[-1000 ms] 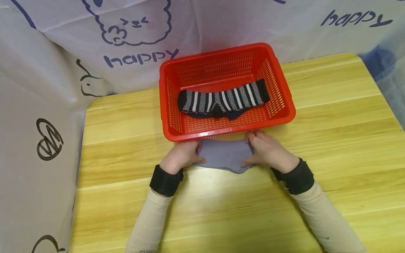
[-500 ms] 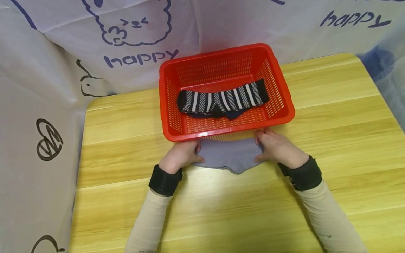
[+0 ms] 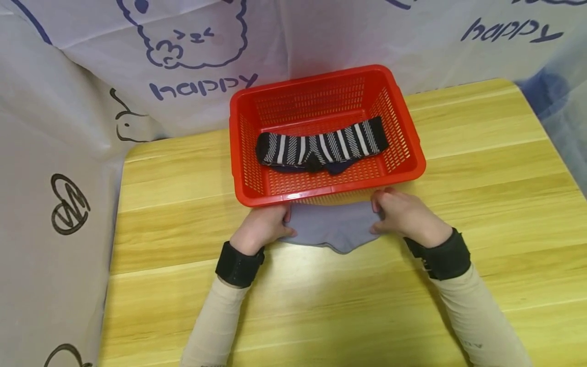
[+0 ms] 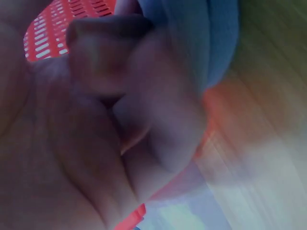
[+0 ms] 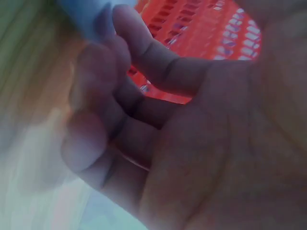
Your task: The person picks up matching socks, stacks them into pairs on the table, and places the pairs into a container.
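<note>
A plain grey sock (image 3: pixel 327 227) is stretched out sideways just in front of the red basket, its heel bulging toward the person. My left hand (image 3: pixel 260 228) pinches its left end between thumb and fingers. At the opposite end, my right hand (image 3: pixel 405 216) pinches the sock the same way. The left wrist view shows curled fingers (image 4: pixel 168 105) against folds of the grey fabric. In the right wrist view, only a tip of the sock (image 5: pixel 91 19) shows beside the fingertips; the rest is out of that view.
The red perforated basket (image 3: pixel 330 191) stands at the back of the wooden table (image 3: pixel 321 311), close beyond both hands. Inside lies a black-and-white striped sock (image 3: pixel 321 145) over a dark blue one (image 3: pixel 341 167). A printed white cloth (image 3: pixel 344 35) hangs behind the table.
My right hand has slid a little to the right, out to the sock's end, so more of the sock shows. My left hand has stayed in place.
</note>
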Demonstrator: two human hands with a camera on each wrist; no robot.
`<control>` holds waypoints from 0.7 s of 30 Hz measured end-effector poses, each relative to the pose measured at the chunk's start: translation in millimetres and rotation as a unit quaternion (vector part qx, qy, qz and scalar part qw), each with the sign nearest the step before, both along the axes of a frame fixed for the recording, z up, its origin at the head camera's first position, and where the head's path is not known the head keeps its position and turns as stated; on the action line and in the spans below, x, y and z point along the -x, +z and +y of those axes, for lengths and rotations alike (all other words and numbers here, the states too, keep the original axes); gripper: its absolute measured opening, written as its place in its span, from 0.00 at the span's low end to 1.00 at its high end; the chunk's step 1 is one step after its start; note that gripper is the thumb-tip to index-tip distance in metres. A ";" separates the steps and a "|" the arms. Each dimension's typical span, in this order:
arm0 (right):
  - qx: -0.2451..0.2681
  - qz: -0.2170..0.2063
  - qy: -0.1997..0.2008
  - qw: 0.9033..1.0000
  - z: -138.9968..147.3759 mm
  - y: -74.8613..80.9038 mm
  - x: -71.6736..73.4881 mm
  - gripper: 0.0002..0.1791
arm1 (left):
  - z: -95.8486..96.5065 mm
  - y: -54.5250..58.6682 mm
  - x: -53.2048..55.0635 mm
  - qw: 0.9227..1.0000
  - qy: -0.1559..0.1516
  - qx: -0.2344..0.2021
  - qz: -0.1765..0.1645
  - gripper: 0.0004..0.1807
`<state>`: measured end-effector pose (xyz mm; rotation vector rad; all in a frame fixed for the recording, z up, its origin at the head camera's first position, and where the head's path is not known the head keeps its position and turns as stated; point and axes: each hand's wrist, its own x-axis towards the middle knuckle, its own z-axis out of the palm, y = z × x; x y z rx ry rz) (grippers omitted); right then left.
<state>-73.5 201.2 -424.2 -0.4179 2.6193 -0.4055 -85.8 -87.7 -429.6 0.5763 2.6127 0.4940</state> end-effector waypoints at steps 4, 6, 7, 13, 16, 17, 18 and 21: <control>0.065 0.012 0.029 0.997 -12.8 -1.1 -5.8 0.19 | 6.4 3.4 -5.0 0.999 -0.033 0.012 0.033 0.18; 0.099 0.009 0.054 0.994 -21.8 -3.6 -9.9 0.17 | 10.2 2.9 -7.7 0.998 -0.053 0.014 0.041 0.18; 0.116 0.006 0.067 0.991 -26.4 -5.3 -12.0 0.16 | 12.2 2.1 -9.0 0.997 -0.061 0.015 0.041 0.18; 0.150 0.025 0.117 0.981 -47.4 -13.2 -24.2 0.14 | 23.8 -4.0 -14.8 0.996 -0.083 0.010 0.038 0.19; 0.153 0.038 0.122 0.980 -52.6 -16.4 -26.5 0.14 | 28.0 -6.5 -17.1 0.995 -0.094 0.006 0.041 0.19; 0.154 0.040 0.122 0.980 -53.7 -17.3 -26.8 0.14 | 29.0 -7.6 -18.1 0.994 -0.100 0.005 0.044 0.19; 0.155 0.039 0.120 0.980 -54.5 -18.2 -27.0 0.14 | 29.9 -8.7 -19.0 0.993 -0.105 0.007 0.046 0.19; 0.153 0.035 0.117 0.981 -55.4 -19.5 -27.4 0.15 | 31.4 -11.2 -21.9 0.992 -0.114 0.017 0.052 0.19</control>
